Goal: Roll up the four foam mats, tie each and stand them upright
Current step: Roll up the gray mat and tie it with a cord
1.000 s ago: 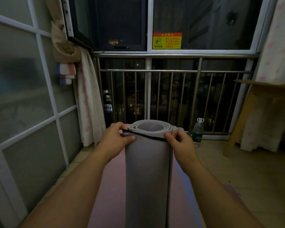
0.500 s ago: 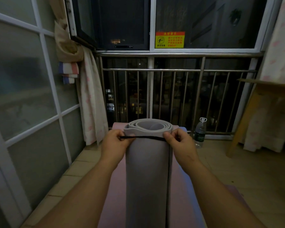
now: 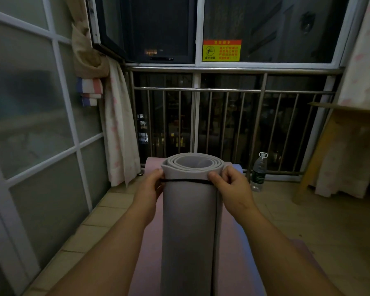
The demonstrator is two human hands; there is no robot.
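Note:
A grey foam mat [image 3: 189, 227] is rolled into a tube and points away from me, its spiral end up near the railing. A thin black band [image 3: 186, 180] circles the roll a little below that end. My left hand [image 3: 151, 186] pinches the band at the roll's left side. My right hand [image 3: 230, 184] pinches it at the right side, thumb on the band. Under the roll, flat pink mats [image 3: 146, 248] lie spread on the floor, with a bluish edge showing at the far right corner.
A metal railing [image 3: 222, 90] and windows close off the far side. A plastic water bottle [image 3: 259, 171] stands on the floor right of the roll. A wooden table [image 3: 329, 133] with cloth sits at right. Glass panels [image 3: 30, 124] and a curtain [image 3: 118, 129] line the left.
The black band has slid from the roll's top rim down onto its body, and both hands moved down with it. The view has shifted slightly.

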